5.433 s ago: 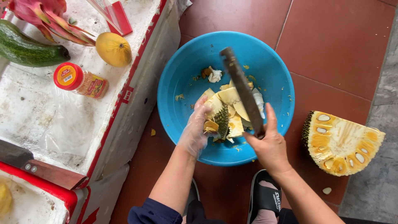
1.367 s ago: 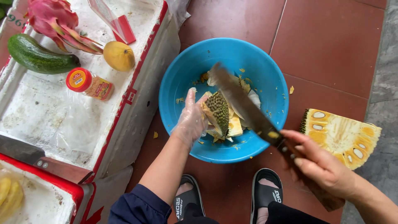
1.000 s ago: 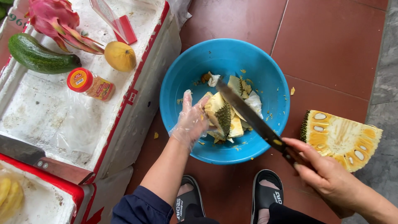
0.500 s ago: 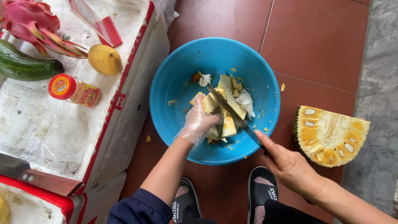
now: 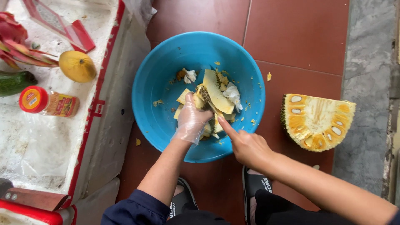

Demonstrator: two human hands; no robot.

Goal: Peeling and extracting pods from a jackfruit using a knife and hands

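A blue plastic basin [image 5: 166, 62] stands on the red tiled floor with several pale yellow jackfruit pieces [image 5: 216, 85] in it. My left hand [image 5: 192, 118], in a thin clear glove, presses down on a piece with green spiky rind inside the basin. My right hand [image 5: 246, 143] is bare and grips a knife handle, index finger stretched along it. The knife blade [image 5: 207, 100] points into the fruit under my left hand and is mostly hidden. A cut jackfruit wedge [image 5: 318, 121] lies on the floor to the right of the basin.
A white foam box with red edges [image 5: 62, 137] stands at the left. On it lie a yellow mango [image 5: 77, 66], a red-capped jar [image 5: 48, 102], a pink dragon fruit [image 5: 16, 41], a green cucumber [image 5: 14, 81] and a cleaver [image 5: 29, 196]. My sandalled feet [image 5: 254, 187] are below the basin.
The knife swung down from across the basin into the fruit. My right hand moved left to the basin's rim. The left hand stayed on the piece.
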